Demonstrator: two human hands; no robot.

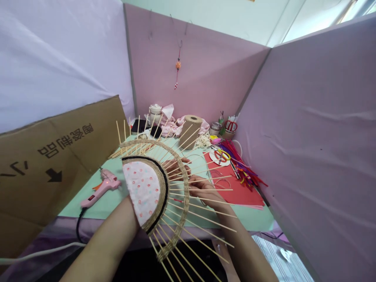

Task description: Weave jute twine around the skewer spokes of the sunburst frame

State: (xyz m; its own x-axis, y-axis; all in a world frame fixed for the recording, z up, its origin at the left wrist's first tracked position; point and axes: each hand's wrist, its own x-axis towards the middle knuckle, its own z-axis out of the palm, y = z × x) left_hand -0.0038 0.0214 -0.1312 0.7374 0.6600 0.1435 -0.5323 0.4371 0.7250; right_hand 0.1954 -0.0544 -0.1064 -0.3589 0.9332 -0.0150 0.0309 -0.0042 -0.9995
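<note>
A half-round woven piece with thin wooden sticks fanning outward stands tilted over the table; its patterned cloth centre (pixel 142 188) has a black and tan edge, and a braided twine band (pixel 185 196) crosses the sticks. Behind the sticks, my left hand (pixel 178 169) has its fingers bent at the band, partly hidden by it. My right hand (pixel 202 188) is closed at the band's outer side, its thumb and fingers pinched together. What it pinches is too small to make out.
A pink glue gun (pixel 101 188) lies at left beside a cardboard sheet (pixel 58 156). Behind stand a twine spool (pixel 190 131) and a white jar (pixel 155 113). At right are red sheets (pixel 229 186), pipe cleaners (pixel 241 164) and red-handled scissors (pixel 231 125).
</note>
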